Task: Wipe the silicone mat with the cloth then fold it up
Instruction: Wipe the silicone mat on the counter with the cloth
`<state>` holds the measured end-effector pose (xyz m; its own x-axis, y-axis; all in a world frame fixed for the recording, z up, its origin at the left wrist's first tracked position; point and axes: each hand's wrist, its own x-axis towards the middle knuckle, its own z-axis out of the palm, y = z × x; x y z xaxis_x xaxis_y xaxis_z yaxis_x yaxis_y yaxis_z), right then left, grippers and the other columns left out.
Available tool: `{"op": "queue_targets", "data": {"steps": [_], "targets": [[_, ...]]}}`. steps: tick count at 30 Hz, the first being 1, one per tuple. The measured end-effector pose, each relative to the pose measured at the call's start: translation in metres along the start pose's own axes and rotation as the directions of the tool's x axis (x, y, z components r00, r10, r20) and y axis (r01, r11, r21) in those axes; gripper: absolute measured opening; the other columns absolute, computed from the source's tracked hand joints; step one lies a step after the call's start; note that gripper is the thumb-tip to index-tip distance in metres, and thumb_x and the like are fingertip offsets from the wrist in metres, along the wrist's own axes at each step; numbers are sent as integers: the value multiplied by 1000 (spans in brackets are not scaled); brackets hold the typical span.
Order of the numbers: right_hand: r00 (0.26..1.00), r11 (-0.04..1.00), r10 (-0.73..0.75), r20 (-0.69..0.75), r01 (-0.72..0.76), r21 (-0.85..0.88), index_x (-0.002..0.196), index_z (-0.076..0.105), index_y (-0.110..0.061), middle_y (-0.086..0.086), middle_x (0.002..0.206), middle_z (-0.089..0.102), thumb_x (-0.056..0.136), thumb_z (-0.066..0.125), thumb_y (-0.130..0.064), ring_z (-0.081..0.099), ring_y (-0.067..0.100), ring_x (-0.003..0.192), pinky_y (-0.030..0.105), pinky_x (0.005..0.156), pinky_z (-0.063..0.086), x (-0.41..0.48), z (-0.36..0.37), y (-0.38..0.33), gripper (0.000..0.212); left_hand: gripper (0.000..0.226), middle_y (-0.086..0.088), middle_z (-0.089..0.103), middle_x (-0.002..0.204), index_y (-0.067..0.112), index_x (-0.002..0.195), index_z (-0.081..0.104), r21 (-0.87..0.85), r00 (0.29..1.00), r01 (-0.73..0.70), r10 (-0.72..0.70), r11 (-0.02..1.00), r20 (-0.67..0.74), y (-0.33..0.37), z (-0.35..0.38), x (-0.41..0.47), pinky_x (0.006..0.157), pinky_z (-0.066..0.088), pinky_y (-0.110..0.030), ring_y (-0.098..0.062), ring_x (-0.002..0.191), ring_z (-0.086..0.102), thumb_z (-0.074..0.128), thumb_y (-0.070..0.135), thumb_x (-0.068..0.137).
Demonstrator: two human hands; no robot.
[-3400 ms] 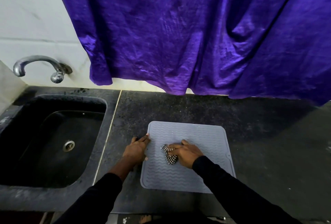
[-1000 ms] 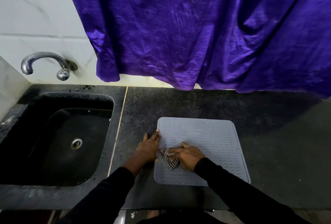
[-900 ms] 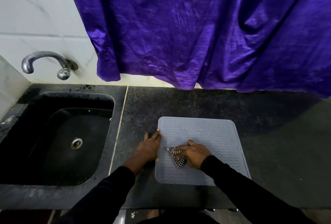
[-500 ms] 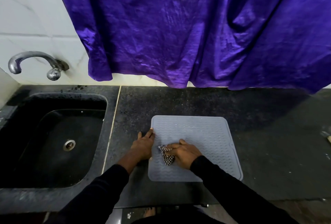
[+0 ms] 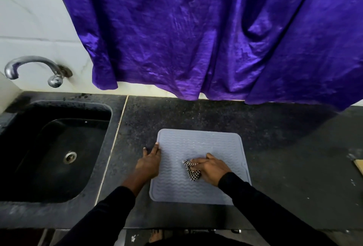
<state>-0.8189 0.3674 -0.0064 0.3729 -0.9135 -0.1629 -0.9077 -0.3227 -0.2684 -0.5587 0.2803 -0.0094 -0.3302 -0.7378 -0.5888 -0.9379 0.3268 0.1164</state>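
1. The left hand (image 5: 149, 164) is lying flat on the left edge of the mat, its fingers (image 5: 156, 148) straight and together, holding nothing. To wipe well, this hand should be pressing down firmly so the mat is not sliding on the worktop.
2. A small black-and-white checked cloth (image 5: 191, 171), crumpled into a wad, is sitting near the middle of the mat, slightly towards the person.
3. The right hand (image 5: 211, 169) is covering the cloth, its fingers (image 5: 198, 161) bent over the wad and holding it against the mat. For a good wipe, it should be working in overlapping passes, following the ridges and reaching the far corners and raised rim.
4. The square pale grey silicone mat (image 5: 206, 143), with rounded corners, a raised border and wavy ridges, is lying flat and fully unfolded on the dark speckled stone worktop (image 5: 284, 147), just right of a black sink (image 5: 59, 102). Folding has not yet been started.
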Motion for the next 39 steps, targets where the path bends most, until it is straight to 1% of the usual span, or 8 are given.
{"op": "queue_targets", "data": {"steps": [3,7,11,18,25,28,36,39], "targets": [[1000,1000,-22,-19,22,-1,129,54,-48,-25,141,48,84,31,-32,49,23,97,33,74,50,7,1,-7,52,78,10,-21,164,19,158,-1,25,999,33,-33,999,-11,5,1,-1,109,39,-56,-45,150,2,41,6,94],[995,995,-95,-6,95,9,122,63,-40,-18,140,52,85,56,-19,50,26,97,30,70,47,10,2,-28,44,79,8,-21,164,18,158,-3,46,998,59,-58,997,-7,11,0,-3,108,40,-55,-47,149,5,44,8,95],[996,994,-95,-4,95,60,122,62,-40,-18,143,50,81,59,-13,52,32,98,33,66,52,-5,14,-21,49,76,7,-22,164,18,158,-3,49,997,72,-72,996,1,14,1,-4,107,41,-57,-49,149,5,41,9,97],[995,999,-43,95,46,-22,124,63,-38,-17,144,47,88,59,-29,46,27,110,28,72,42,-33,-11,28,38,84,8,-22,164,18,158,-5,38,997,82,-82,996,-1,16,1,-4,107,41,-57,-48,149,5,49,8,94],[999,999,-23,-27,23,22,126,59,-43,-19,143,48,89,52,-20,45,22,100,33,70,49,-18,-18,12,44,83,8,-22,164,18,158,-5,31,997,82,-82,996,-5,18,1,-5,107,41,-58,-49,149,4,46,4,94],[996,995,-89,27,88,36,129,58,-41,-17,146,45,91,51,-19,47,27,105,31,75,46,-18,-4,-2,44,83,7,-22,164,18,158,-4,42,997,80,-80,996,-2,18,-1,-6,107,40,-59,-49,149,5,47,5,93],[996,999,-20,91,16,39,131,59,-36,-17,150,40,88,55,-10,46,31,116,34,94,45,-54,4,39,50,85,8,-23,163,18,157,-8,51,997,81,-81,995,10,18,-1,-7,108,40,-57,-48,149,4,47,5,94],[993,1000,-9,118,11,-19,130,59,-38,-19,150,39,91,55,-16,44,26,113,31,84,45,-65,-9,56,45,85,8,-23,163,18,157,-9,51,997,80,-81,995,13,18,-1,-6,108,38,-57,-48,149,4,46,6,94]]}}
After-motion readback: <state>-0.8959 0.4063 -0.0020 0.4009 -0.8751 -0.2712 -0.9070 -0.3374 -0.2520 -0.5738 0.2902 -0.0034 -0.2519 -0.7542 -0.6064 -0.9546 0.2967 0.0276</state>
